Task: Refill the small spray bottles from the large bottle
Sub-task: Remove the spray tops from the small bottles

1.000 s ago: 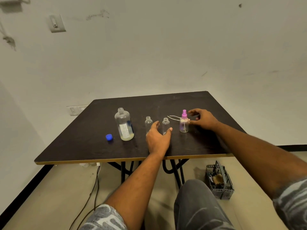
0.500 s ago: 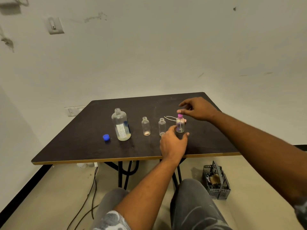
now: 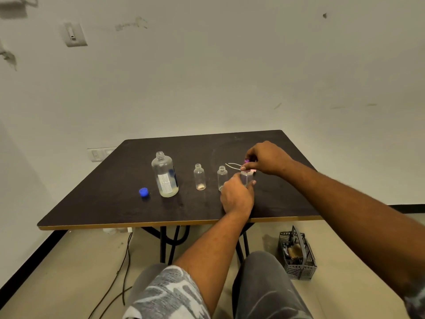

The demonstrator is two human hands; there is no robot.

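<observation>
large bottle (image 3: 164, 174): clear, white label, upright on the surface, uncapped, shallow pale liquid at base. blue cap (image 3: 144, 192) lies just left of it. to its right, in a row: first small bottle (image 3: 199, 180) and second small bottle (image 3: 222, 177), upright, open-necked. farthest right is the third small bottle (image 3: 246, 178), held at body and pink spray top (image 3: 247, 160).

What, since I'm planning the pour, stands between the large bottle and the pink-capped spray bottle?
Head view: two uncapped small bottles, first small bottle beside the large bottle, second small bottle beside the pink-capped spray bottle.
</observation>
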